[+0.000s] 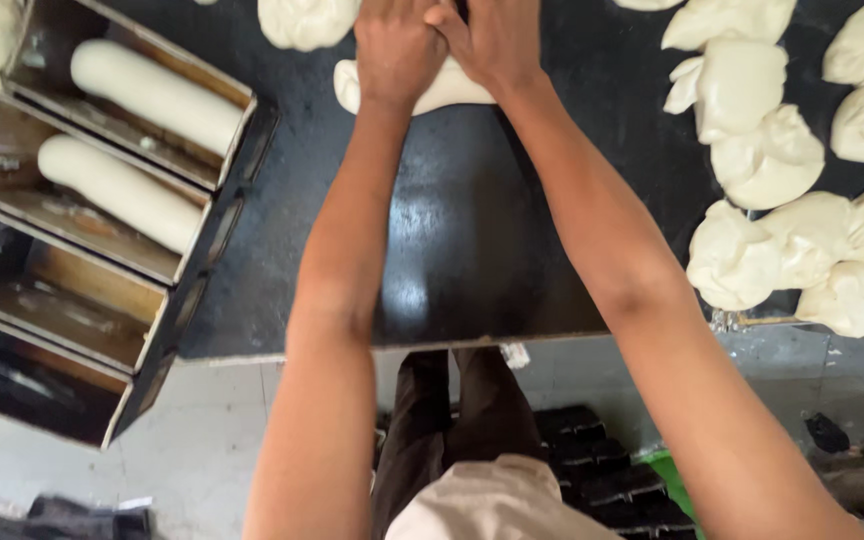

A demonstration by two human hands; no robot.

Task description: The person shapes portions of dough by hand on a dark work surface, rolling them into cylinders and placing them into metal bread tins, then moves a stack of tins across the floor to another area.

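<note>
Nearest the camera, at six o'clock, the person's dark trousers (pixel 452 420) and the hem of a beige shirt (pixel 497 505) stand over a pale tiled floor (pixel 222 440), with stacked dark trays (pixel 602 470) just right of the legs at about five o'clock. Both bare forearms rise from the bottom edge toward twelve o'clock, crossing the near edge of a black worktable (pixel 472 240) whose shiny top reflects light.

At nine o'clock a strap of four metal loaf tins (pixel 192 270) hangs partly over the table's left edge. Its two nearer tins are empty; the two farther ones each hold a smooth white dough log (pixel 117 190), lying lengthwise, and a second dough log (pixel 157 95) beyond it.

At three o'clock a heap of rough dough lumps (pixel 802 240) lies on the table, the lumps touching one another and running up toward one o'clock.

Farthest out, at twelve o'clock, the left hand (pixel 397 50) and the right hand (pixel 497 40) sit side by side, touching, palms down on a flattened dough piece (pixel 442 95). That piece lies on the black table just under and toward the near side of the hands, its pale edge showing below the wrists. The fingers of both hands curl down and press onto the dough, bearing on it rather than wrapped round it. Just left of the left hand, at eleven o'clock, another dough mound (pixel 307 22) rests apart from the pressed piece.
</note>
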